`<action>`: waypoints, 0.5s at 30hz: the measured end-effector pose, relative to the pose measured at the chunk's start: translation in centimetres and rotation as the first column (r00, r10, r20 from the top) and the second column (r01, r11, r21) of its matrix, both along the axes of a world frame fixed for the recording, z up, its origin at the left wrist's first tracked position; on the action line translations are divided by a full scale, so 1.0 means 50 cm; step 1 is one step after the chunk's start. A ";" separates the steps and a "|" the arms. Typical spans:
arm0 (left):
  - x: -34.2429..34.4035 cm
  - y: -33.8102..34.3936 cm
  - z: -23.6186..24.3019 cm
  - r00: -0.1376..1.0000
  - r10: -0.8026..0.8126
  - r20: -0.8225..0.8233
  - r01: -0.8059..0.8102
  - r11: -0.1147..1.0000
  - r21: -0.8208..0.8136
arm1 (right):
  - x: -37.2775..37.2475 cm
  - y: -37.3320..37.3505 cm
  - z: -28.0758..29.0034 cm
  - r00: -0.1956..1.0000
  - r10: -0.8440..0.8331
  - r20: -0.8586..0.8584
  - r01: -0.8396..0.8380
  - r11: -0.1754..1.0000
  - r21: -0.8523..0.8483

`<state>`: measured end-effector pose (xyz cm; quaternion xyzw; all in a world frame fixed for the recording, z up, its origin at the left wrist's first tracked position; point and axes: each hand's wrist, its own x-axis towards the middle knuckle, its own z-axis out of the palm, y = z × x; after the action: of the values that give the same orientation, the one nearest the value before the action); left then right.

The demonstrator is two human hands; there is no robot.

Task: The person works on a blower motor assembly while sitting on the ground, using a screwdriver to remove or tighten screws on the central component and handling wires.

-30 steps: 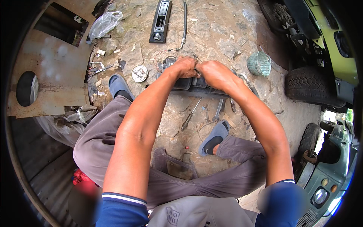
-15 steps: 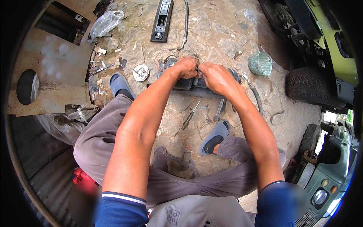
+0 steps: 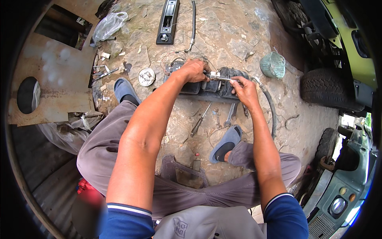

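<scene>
Two bare hands on one job, head view. Left hand (image 3: pixel 195 70) is over the top of the black plastic, box-and-cylinder motor unit (image 3: pixel 211 87), fingers curled narrow near its middle; can't tell exactly what's in its grip, fingertips are partly hidden. Right hand (image 3: pixel 243 90) has a thin, straight silver metal rod (image 3: pixel 223 79) pinched between thumb and fingers, rod lying roughly crosswise over the unit and reaching toward the left fingertips. Small pale metal piece (image 3: pixel 215 74) just above the rod, between the hands.

Unit sits on the rough tan stone ground (image 3: pixel 238 49), ahead of the person's feet. Thick black rubber hose (image 3: pixel 272 103) curves down past its right end. Near side of the unit: dark-handled screwdriver (image 3: pixel 201 119), then a small metal spanner (image 3: pixel 217 118), then a larger silver wrench (image 3: pixel 229 115), all apart.

Left of the unit: round silver tin (image 3: pixel 146 84) with small bits inside. Right: pale green mesh basket (image 3: pixel 273 67), apart from the unit. Beyond it: long black rectangular panel (image 3: pixel 168 24) with a silver knob, thin black hose (image 3: pixel 193 26) just beside.
</scene>
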<state>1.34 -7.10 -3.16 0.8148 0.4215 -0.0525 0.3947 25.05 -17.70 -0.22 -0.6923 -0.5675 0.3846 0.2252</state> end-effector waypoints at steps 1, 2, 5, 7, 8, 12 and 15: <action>0.001 -0.001 0.000 1.000 -0.004 -0.003 0.004 1.000 0.003 | 0.002 0.001 -0.002 0.997 0.035 0.073 -0.035 0.999 0.009; 0.002 -0.001 0.002 1.000 -0.009 -0.006 0.009 1.000 0.006 | 0.005 0.001 -0.003 0.987 0.068 0.146 -0.071 0.997 0.015; 0.001 0.004 -0.012 1.000 -0.015 0.020 0.015 1.000 -0.004 | 0.001 0.001 0.016 0.966 0.138 0.219 -0.176 0.970 0.166; -0.001 0.003 -0.020 1.000 -0.007 0.012 0.007 1.000 0.005 | -0.001 0.000 0.014 0.967 0.150 0.204 -0.189 0.963 0.191; 0.000 0.003 -0.020 1.000 -0.004 0.009 0.004 1.000 0.009 | -0.001 -0.001 0.014 0.968 0.154 0.199 -0.194 0.960 0.203; 0.001 0.002 -0.015 1.000 -0.005 0.008 0.005 1.000 0.010 | -0.004 -0.014 0.011 0.976 0.115 0.185 -0.145 0.977 0.157; 0.004 0.001 -0.013 1.000 -0.009 0.012 0.008 1.000 0.014 | -0.008 -0.024 -0.004 0.981 0.080 0.179 -0.114 0.975 0.189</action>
<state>1.56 -7.07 -3.80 0.8196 0.4160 -0.0463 0.3911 24.65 -18.88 -0.43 -0.6681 -0.6534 0.2760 0.2247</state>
